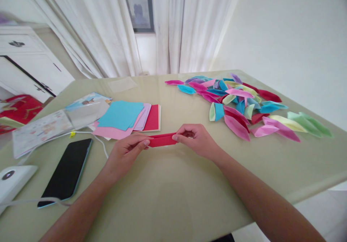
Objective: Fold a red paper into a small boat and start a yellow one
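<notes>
A folded strip of red paper (pixel 163 140) is stretched level between my two hands, above the middle of the table. My left hand (pixel 128 153) pinches its left end between thumb and fingers. The right end is pinched by my right hand (pixel 196 140), with the thumb in front. Behind my left hand lies a stack of square paper sheets, with blue (pixel 120 114), pink, purple and red (pixel 152 118) ones showing. Several folded paper pieces (pixel 237 126) in many colours lie in a loose pile at the right back.
On the left of the pale green table (pixel 168 191) are a black phone (pixel 66 173), a white device (pixel 18 182), a white cable (pixel 104 148) and printed plastic packaging (pixel 43 130). White curtains (pixel 108 28) hang behind; a white cabinet (pixel 29 57) stands at the far left.
</notes>
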Demonstrator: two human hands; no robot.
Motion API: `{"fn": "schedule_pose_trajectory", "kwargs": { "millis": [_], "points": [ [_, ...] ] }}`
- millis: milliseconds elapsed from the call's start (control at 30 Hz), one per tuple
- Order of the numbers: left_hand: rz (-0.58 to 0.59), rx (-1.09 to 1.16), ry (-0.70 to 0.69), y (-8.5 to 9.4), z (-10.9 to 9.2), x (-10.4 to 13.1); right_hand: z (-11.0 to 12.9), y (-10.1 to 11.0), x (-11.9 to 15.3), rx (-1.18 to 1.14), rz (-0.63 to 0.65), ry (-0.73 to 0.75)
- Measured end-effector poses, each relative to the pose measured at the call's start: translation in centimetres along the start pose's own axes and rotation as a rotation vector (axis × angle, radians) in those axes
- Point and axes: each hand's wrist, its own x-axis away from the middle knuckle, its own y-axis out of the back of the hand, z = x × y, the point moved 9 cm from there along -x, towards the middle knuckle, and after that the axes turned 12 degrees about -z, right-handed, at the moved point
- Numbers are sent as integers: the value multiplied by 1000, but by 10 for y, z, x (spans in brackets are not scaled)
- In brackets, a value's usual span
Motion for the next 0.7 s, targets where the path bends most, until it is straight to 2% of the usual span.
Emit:
{"fn": "schedule_pose_trajectory", "kwargs": {
  "millis": [167,367,533,700],
  "points": [
    [-51,24,91,3,10,0,-2,-2,0,7,52,-21],
    [-21,13,28,3,-3,-2,-2,-2,-1,-76,99,-61],
    [-143,97,197,12,12,0,-1,1,-2,-113,80,-84],
    [-198,146,200,16,16,1,0,-3,-1,-191,120,-105]
  ]
}}
